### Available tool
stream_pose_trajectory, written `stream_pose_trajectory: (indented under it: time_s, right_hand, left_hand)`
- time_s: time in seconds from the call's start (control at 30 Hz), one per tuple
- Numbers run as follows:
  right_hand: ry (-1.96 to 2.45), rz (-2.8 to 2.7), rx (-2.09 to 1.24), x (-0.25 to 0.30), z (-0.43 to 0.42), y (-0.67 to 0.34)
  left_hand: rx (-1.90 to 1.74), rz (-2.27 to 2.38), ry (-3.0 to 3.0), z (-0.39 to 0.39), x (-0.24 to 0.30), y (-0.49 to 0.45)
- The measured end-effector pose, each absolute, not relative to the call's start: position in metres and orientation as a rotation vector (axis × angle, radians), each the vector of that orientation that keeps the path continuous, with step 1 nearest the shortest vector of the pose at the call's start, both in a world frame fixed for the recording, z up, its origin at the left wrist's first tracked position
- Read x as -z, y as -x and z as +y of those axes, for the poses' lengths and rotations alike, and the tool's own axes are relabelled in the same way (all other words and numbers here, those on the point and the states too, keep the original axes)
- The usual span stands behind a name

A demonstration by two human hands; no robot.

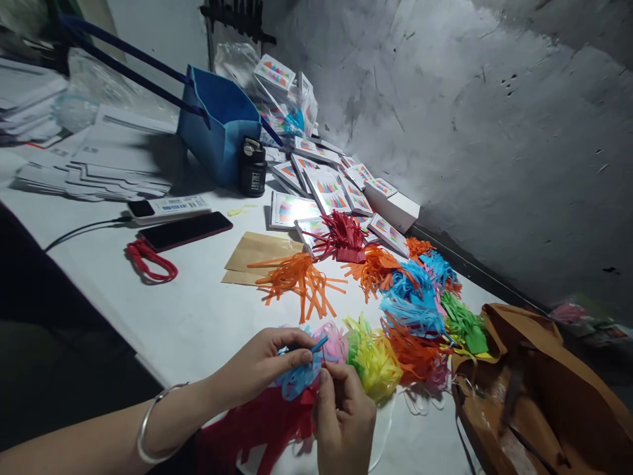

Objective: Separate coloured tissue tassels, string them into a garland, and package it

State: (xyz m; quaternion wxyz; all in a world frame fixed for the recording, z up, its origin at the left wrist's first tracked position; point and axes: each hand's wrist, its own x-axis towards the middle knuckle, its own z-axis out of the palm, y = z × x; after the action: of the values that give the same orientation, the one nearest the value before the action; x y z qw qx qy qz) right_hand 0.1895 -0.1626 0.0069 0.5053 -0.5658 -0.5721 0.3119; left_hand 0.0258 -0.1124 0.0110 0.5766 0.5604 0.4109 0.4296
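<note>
My left hand (pixel 270 359), with a silver bangle at the wrist, pinches the rolled top of a light blue paper tassel (pixel 295 384) between thumb and fingers. Close beside it, my right hand (pixel 346 415) is closed at thumb and fingertips; a thin dark line, perhaps string, shows between the hands, but what it grips is unclear. Dark red fringed paper (pixel 267 422) lies below my hands. Just beyond them are a pink tassel (pixel 335 343) and a yellow tassel (pixel 378 366). An orange tassel (pixel 301 280) is spread farther out, and a red tassel (pixel 346 234) lies behind it.
More coloured tassels (pixel 415 307) are heaped at the right, near a brown bag (pixel 558 389). Packaged boxes (pixel 329 188) pile up along the wall. A blue tote (pixel 217 128), a black bottle (pixel 252 168), a phone (pixel 186 231) and paper stacks (pixel 99 165) stand or lie at left.
</note>
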Motion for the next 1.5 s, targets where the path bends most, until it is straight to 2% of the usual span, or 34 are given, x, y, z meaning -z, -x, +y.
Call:
stream_pose_trajectory:
  time_s: [0.4,0.53,0.67,0.9,0.97,1.07,1.17,1.3,1.5]
  right_hand:
    - [1.404,-1.322,-0.711,-0.013,-0.164,-0.186]
    - [1.405,-1.374,-0.709,-0.007,-0.161,-0.191]
    - [1.424,-1.287,-0.902,-0.002,-0.160,-0.195]
    - [1.282,-1.177,-1.347,0.004,-0.153,-0.201]
    - [1.322,-1.308,-1.232,0.006,-0.150,-0.202]
    - [1.307,-1.439,-0.837,0.006,-0.146,-0.206]
    - [1.120,-1.166,-0.586,0.003,-0.141,-0.216]
    - [0.859,-0.803,-0.698,0.002,-0.137,-0.232]
    - [0.976,-0.803,-0.790,0.014,-0.148,-0.226]
  left_hand:
    - [-1.015,0.976,-1.449,-0.113,-0.006,-0.026]
    - [-1.064,0.955,-1.789,-0.114,-0.003,-0.025]
    - [-1.071,0.873,-2.132,-0.114,-0.005,-0.023]
    - [-1.048,0.815,-2.296,-0.116,-0.011,-0.025]
    - [-1.034,0.811,-2.328,-0.117,-0.010,-0.027]
    - [-1.062,0.857,-2.378,-0.120,-0.004,-0.032]
    - [-0.937,0.785,-2.455,-0.119,0.000,-0.034]
    - [-0.653,0.725,-2.428,-0.079,-0.009,-0.024]
    - [-0.785,1.457,-2.214,0.048,-0.024,-0.008]
